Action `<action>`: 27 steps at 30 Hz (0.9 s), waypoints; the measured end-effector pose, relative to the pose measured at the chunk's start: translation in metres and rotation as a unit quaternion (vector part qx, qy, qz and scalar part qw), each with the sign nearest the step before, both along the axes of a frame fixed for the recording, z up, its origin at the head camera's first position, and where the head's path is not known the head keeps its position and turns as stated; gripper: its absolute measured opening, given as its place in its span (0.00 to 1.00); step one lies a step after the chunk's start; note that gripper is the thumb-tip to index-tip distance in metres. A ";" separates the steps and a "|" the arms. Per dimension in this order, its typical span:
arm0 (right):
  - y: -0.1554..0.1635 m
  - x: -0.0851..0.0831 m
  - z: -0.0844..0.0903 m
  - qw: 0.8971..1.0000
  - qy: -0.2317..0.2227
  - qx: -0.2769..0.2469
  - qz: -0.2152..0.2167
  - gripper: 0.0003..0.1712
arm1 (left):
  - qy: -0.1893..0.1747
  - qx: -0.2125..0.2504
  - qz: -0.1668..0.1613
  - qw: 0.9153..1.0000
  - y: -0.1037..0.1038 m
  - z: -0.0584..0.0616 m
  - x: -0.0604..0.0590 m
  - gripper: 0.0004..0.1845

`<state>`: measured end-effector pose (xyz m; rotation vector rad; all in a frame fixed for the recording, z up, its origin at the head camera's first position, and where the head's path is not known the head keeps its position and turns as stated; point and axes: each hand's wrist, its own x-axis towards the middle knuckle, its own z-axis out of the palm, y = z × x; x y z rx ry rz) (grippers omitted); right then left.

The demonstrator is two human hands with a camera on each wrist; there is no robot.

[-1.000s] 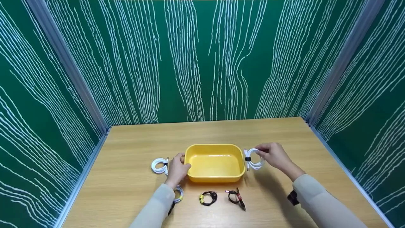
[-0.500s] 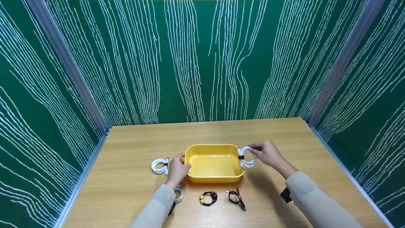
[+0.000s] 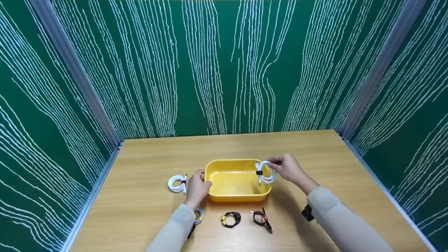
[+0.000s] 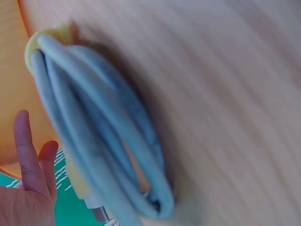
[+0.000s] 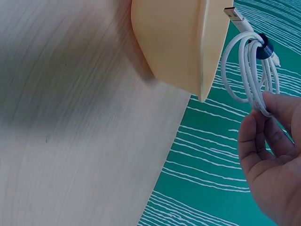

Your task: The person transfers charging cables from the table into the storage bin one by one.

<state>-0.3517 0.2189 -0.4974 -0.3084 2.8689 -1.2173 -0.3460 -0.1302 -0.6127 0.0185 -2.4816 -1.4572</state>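
Observation:
My right hand [image 3: 287,169] pinches a coiled white USB cable [image 3: 265,173] by its loop, holding it over the right end of a yellow plastic bin [image 3: 238,198]. A black strap binds the coil, and its USB plug [image 5: 233,14] shows in the right wrist view. At the bin's left end my left hand [image 3: 197,188] grips the wall, thumb over the rim and fingers outside. A grey-blue coiled cable [image 4: 103,113] with a yellow tie lies under my left wrist, partly hidden by the forearm in the head view.
Left of the bin lies another white coiled cable [image 3: 176,183]. In front are a black coiled cable with a yellow tie [image 3: 231,219] and a black cable with a red tie [image 3: 261,219]. Green panels [image 3: 196,105] enclose the wooden table [image 3: 147,154] at back and sides.
My right hand has moved left with the white cable, from beside the bin to over its right end. The left hand and bin have stayed in place.

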 end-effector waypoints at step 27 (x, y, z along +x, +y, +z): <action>-0.027 -0.011 -0.028 0.999 -0.029 0.006 0.037 0.10 | -0.002 -0.016 0.015 1.000 0.005 0.010 0.008 0.23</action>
